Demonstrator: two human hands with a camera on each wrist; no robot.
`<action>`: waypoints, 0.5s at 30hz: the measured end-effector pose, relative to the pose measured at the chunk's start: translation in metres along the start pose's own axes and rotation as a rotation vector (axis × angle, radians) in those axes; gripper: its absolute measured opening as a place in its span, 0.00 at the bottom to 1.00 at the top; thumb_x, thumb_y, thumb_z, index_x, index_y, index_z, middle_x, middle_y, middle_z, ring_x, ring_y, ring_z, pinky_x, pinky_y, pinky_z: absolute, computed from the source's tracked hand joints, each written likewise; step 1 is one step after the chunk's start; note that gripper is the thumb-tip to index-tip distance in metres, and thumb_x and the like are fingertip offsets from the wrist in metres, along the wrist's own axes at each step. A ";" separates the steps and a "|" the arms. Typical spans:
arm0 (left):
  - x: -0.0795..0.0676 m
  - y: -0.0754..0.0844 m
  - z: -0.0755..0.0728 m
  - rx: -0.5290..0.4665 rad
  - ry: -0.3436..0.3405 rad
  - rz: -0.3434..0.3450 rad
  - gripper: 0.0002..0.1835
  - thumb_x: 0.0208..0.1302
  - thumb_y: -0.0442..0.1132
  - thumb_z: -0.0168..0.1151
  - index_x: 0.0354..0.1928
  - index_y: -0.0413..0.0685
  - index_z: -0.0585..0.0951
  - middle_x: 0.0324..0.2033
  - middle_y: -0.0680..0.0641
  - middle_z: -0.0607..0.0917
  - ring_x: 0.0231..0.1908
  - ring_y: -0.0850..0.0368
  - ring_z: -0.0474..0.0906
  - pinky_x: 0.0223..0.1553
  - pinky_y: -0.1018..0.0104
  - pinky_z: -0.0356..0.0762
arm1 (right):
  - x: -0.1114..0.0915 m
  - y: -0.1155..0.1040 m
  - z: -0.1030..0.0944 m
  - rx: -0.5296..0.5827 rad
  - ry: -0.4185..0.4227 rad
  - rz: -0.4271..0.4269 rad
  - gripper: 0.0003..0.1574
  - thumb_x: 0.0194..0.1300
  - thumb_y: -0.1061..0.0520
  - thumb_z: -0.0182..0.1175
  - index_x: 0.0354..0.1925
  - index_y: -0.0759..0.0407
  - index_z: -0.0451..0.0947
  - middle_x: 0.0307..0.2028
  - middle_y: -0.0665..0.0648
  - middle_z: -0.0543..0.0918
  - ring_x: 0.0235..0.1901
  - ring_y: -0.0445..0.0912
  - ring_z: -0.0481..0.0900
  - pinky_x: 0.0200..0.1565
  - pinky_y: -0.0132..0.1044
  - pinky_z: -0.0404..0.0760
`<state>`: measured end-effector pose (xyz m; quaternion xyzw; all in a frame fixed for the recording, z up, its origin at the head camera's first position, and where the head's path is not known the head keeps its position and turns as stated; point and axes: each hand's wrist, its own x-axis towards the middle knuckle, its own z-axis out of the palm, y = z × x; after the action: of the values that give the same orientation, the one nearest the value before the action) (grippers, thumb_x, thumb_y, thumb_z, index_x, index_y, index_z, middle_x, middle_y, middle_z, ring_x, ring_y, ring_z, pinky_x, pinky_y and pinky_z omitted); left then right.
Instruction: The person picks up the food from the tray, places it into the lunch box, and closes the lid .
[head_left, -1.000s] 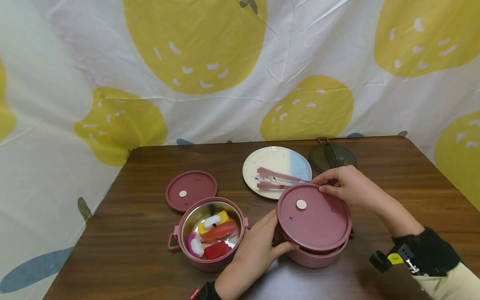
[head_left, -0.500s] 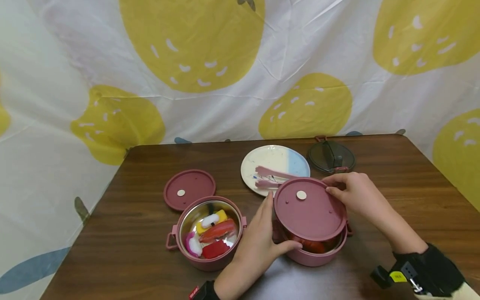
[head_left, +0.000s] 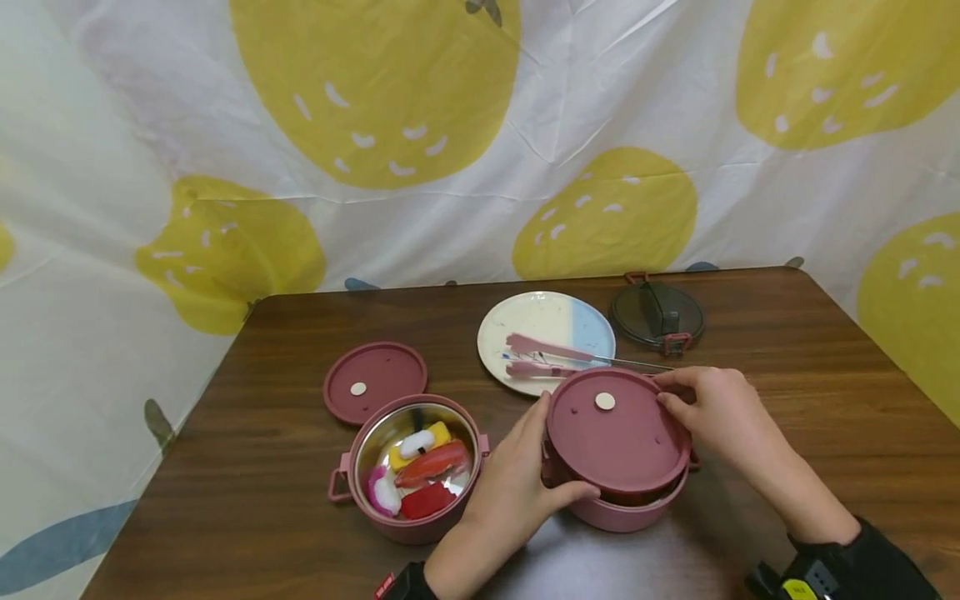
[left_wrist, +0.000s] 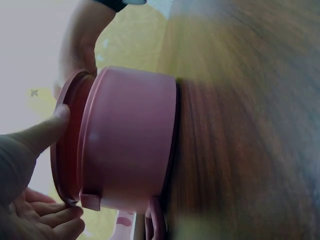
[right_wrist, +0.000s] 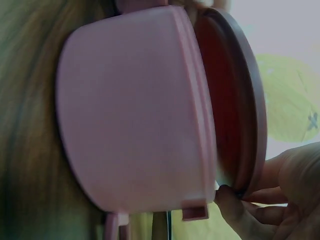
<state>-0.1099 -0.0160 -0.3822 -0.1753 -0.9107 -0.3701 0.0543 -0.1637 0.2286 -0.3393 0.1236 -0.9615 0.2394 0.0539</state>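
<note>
A dusty-pink pot lid with a white knob-like dot sits tilted over the right-hand pink pot, with a dark gap along its front. My right hand pinches the lid's far right rim between thumb and fingers. Fingers spread, my left hand lies along the left side of the lid and pot. In the left wrist view its thumb rests against the lid's edge, fingertips at the rim lower down. The right wrist view shows the lid's red underside raised off the pot's rim.
To the left stands an uncovered pink pot holding several toy food pieces, with another pink lid behind it. Pink-handled utensils lie across a white and blue plate. A dark lid with a handle is at the back right.
The lid's front edge first rose, uncovering something reddish inside the pot, and has since come down over it. My right hand shifted slightly right; my left hand stayed beside the pot.
</note>
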 end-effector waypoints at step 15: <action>-0.001 -0.003 -0.001 0.029 -0.088 -0.015 0.56 0.50 0.55 0.77 0.76 0.43 0.58 0.71 0.43 0.71 0.70 0.49 0.70 0.68 0.51 0.71 | -0.014 -0.002 0.008 -0.172 0.082 0.002 0.12 0.60 0.59 0.67 0.43 0.59 0.87 0.29 0.55 0.88 0.25 0.43 0.82 0.23 0.41 0.75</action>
<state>-0.1103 -0.0185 -0.3836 -0.1838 -0.9188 -0.3489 0.0139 -0.1502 0.2259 -0.3475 0.1077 -0.9756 0.1609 0.1032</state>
